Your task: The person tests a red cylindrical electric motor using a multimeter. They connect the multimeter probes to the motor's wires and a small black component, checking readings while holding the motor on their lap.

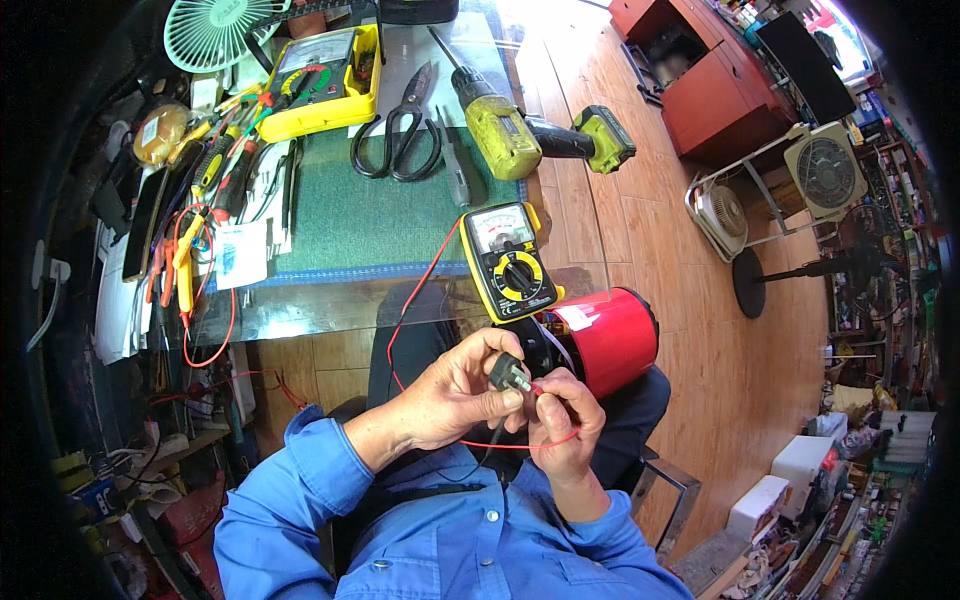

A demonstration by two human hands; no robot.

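Observation:
In front of my chest, my left hand (450, 395) is closed around a black power plug (503, 369), its metal pins turned to the right. My right hand (567, 420) pinches the red end of a test lead (537, 388) close against those pins; whether metal meets metal is too small to tell. A thin red wire loops below both hands and also runs up beside a yellow-and-black analog multimeter (520, 275), which lies at the table's near right edge. Just beyond my hands, a red cylindrical appliance (618, 340) lies on its side over my lap, its black end partly hidden.
On the glass-topped table (340, 225) lie black-handled scissors (400, 130), a screwdriver (455, 165), a yellow-green cordless drill (505, 135) and another multimeter in a yellow case (318, 85). Pliers and leads crowd the left. Fans (825, 180) and a red cabinet (720, 90) stand at right.

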